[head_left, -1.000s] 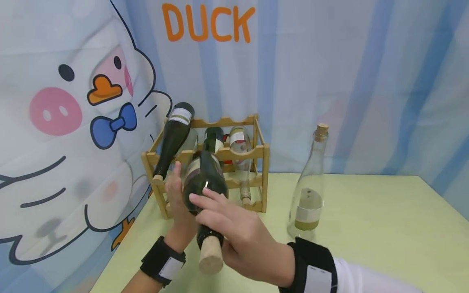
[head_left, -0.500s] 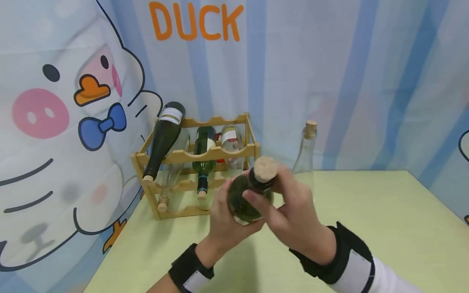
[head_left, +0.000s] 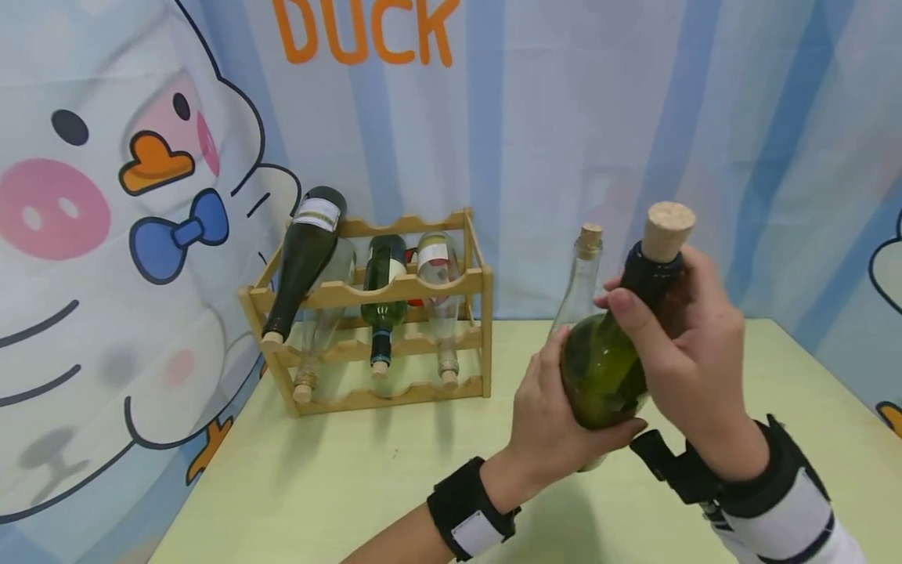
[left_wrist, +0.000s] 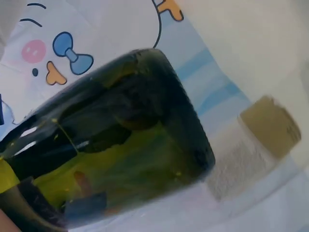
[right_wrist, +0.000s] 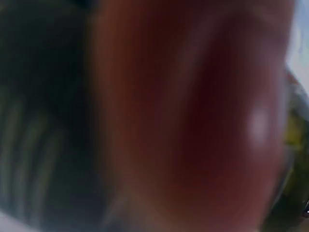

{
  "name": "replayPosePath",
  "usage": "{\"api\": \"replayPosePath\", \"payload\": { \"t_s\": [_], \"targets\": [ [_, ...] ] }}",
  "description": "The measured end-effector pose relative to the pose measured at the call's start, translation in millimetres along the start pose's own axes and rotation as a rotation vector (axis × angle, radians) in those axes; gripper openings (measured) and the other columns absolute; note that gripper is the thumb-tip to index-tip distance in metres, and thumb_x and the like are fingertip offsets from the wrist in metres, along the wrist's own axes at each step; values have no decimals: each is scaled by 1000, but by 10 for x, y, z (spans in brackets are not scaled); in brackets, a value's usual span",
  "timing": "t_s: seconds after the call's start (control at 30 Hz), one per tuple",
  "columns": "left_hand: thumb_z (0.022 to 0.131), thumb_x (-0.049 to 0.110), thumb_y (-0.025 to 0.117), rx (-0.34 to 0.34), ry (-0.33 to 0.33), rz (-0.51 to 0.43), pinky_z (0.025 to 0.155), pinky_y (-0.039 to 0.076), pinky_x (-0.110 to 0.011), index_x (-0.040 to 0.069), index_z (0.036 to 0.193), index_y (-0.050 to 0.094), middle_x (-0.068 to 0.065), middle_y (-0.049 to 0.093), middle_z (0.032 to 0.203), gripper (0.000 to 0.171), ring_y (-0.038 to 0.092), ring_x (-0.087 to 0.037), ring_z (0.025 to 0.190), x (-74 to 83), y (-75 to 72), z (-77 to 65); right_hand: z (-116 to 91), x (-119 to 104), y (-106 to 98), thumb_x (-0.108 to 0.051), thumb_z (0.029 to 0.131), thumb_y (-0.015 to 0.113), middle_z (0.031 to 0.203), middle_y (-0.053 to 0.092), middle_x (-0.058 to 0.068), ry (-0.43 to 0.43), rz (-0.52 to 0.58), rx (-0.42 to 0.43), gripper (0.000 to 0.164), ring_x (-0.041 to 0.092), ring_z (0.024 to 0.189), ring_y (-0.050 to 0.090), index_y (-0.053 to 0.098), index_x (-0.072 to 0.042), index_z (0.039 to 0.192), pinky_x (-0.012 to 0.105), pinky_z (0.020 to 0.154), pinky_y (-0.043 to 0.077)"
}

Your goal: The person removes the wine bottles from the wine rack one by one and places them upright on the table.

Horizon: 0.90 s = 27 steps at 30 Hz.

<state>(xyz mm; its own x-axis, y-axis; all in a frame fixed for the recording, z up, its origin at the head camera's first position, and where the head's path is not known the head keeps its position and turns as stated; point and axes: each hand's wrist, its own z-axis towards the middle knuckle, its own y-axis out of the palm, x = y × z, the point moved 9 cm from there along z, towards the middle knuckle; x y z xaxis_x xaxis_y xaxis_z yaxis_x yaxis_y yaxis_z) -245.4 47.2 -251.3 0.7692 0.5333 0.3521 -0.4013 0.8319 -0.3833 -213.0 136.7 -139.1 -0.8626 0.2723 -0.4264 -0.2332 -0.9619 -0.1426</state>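
Note:
In the head view a green wine bottle [head_left: 599,376], stopped with a cork [head_left: 668,229], is held tilted over the table, cork end up and to the right. My left hand [head_left: 553,415] grips its body from the left and below. My right hand [head_left: 694,352] holds the neck just under the cork, thumb across the front. The left wrist view shows the bottle's dark base end [left_wrist: 145,130] close up. Blurred skin of a right finger [right_wrist: 193,121] fills most of the right wrist view. Behind the held bottle stands a clear corked bottle [head_left: 581,274], its lower part mostly hidden.
A wooden wine rack [head_left: 423,393] stands at the back left, with a green bottle [head_left: 385,286] and clear bottles lying neck-forward in it. Another dark bottle [head_left: 304,258] lies slanted across its upper left. A printed curtain [head_left: 564,117] hangs behind the pale yellow table [head_left: 366,501].
Both hands have carried the green bottle from in front of the rack to the right. It has turned from cork toward the viewer to cork up. The head view has shifted right.

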Motion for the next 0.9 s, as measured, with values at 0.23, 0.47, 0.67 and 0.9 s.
{"api": "replayPosePath", "payload": {
  "t_s": [0.23, 0.47, 0.67, 0.9],
  "targets": [
    [63, 46, 74, -227, -231, -68, 73, 46, -16, 15, 140, 7, -6, 52, 115, 107, 57, -11, 93, -188, 602, 49, -11, 460, -159, -3, 84, 56, 88, 55, -18, 118, -152, -2, 36, -5, 78, 58, 46, 3, 118, 9, 72, 44],
    [67, 50, 70, -290, -361, -80, 79, 45, -19, 15, 141, 7, -5, 48, 121, 103, 55, -13, 99, -387, 1074, -48, -119, 1019, -288, -8, 89, 50, 86, 53, -14, 302, -139, 39, 31, -3, 77, 57, 45, 2, 117, 9, 73, 44],
    [68, 50, 69, -331, -346, -14, 81, 46, -20, 10, 141, 3, -10, 42, 127, 106, 54, -15, 102, -474, 1305, -100, -250, 1376, -335, -14, 91, 47, 86, 51, -16, 395, -168, 61, 33, -5, 77, 56, 43, 2, 119, 8, 75, 42],
    [67, 52, 69, -345, -318, 67, 82, 46, -23, 8, 141, 3, -12, 43, 126, 108, 54, -18, 104, -500, 1378, -141, -329, 1578, -346, -15, 91, 47, 85, 52, -15, 414, -145, 79, 31, -5, 76, 57, 43, 2, 117, 7, 74, 43]
  ]
}}
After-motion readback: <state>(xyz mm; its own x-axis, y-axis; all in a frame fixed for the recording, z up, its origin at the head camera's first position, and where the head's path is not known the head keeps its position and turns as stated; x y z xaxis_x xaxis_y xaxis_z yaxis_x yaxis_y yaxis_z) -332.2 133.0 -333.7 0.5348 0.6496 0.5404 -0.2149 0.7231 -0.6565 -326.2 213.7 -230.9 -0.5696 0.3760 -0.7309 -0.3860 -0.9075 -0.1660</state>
